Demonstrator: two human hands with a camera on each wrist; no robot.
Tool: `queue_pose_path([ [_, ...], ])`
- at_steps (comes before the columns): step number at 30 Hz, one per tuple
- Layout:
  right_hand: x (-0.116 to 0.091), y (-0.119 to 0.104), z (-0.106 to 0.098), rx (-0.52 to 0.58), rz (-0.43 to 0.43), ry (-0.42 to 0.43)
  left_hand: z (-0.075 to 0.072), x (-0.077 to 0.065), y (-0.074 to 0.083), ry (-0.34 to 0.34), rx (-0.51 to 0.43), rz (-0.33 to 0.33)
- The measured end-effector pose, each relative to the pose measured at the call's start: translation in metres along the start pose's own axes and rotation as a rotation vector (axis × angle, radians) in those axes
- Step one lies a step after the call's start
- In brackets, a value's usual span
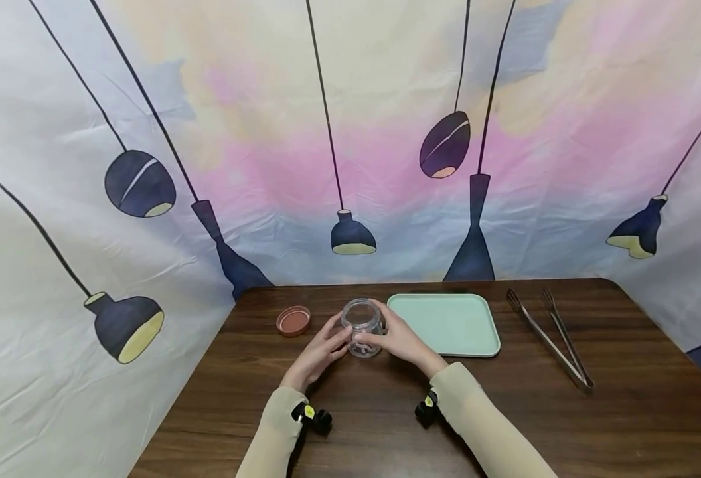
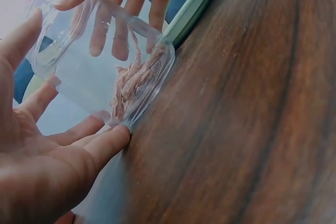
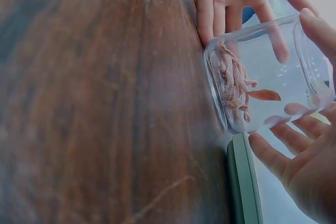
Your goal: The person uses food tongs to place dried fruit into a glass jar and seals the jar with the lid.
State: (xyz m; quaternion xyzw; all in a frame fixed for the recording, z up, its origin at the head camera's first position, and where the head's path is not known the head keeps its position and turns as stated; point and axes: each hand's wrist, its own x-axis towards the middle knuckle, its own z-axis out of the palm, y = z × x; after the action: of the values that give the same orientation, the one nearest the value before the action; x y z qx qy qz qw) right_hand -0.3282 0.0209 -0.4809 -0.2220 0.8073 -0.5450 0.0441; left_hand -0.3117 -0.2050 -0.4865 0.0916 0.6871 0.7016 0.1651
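Between my two hands a clear jar (image 1: 360, 313) stands upright on the table, its mouth uncovered. My left hand (image 1: 319, 354) holds it from the left, thumb near the rim and fingers around the side and base. From the right, my right hand (image 1: 403, 342) holds the same jar, thumb across the near side and fingers round the far side. Pale brownish, shredded-looking strips (image 2: 135, 82) lie in the bottom of the jar; in the right wrist view one darker orange-brown piece (image 3: 265, 95) sticks out from the heap.
A reddish-brown round lid (image 1: 293, 321) lies on the wooden table (image 1: 374, 425) left of the jar. To the right is a mint-green tray (image 1: 446, 324), close behind my right hand. Farther right lie metal tongs (image 1: 556, 345), spread apart. A printed cloth (image 1: 291, 172) hangs behind the table.
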Motion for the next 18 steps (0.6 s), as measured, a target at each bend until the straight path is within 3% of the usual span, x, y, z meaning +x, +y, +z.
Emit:
queue_pose_path([
  [11,-0.001,0.008,-0.001,-0.006,-0.049,-0.019,-0.003,0.000,-0.003,0.007,-0.041,0.006],
  [15,-0.001,0.008,-0.001,-0.006,-0.057,-0.032,-0.009,-0.005,0.012,0.096,-0.084,0.040],
  [18,0.000,0.009,-0.003,-0.022,-0.045,-0.034,-0.011,-0.010,0.035,0.180,-0.103,0.117],
])
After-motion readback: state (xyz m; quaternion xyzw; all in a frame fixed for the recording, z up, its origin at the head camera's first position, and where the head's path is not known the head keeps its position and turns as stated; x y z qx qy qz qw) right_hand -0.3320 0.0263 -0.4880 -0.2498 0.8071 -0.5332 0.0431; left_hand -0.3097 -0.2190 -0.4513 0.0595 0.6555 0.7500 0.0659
